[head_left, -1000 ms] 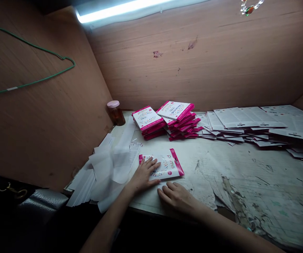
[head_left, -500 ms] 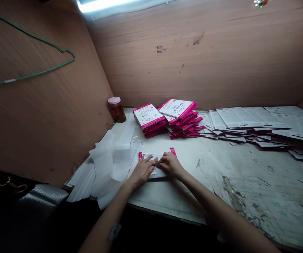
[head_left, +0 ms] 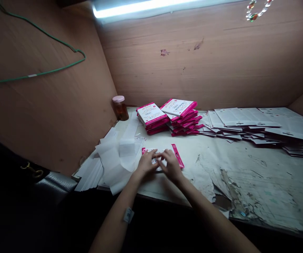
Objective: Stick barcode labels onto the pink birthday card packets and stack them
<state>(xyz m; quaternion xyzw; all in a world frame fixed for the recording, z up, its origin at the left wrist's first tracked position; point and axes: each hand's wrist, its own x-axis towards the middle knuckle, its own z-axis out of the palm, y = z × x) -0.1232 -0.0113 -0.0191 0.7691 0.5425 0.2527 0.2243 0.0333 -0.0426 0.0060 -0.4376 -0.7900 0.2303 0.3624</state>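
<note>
1. Evidently the packet point(head_left: 178, 157) lies flat on the table point(head_left: 189, 149), near its front edge, probably to be within easy reach of both hands.
2. The left hand point(head_left: 147, 163) rests over its left part, perhaps steadying it; the right hand point(head_left: 170, 166) bends its fingers over the middle, close to the left fingertips. Whether either pinches anything, I cannot tell.
3. Two stacks point(head_left: 152, 117) of pink-edged packets sit behind, presumably set back to leave working room; loose sheets point(head_left: 108, 163) lie at the left, cards point(head_left: 246, 117) at the right.
4. The jar point(head_left: 120, 110) in the back-left corner has its pink lid on and looks brown; its contents are unclear.
5. What the packets hold is hidden.
</note>
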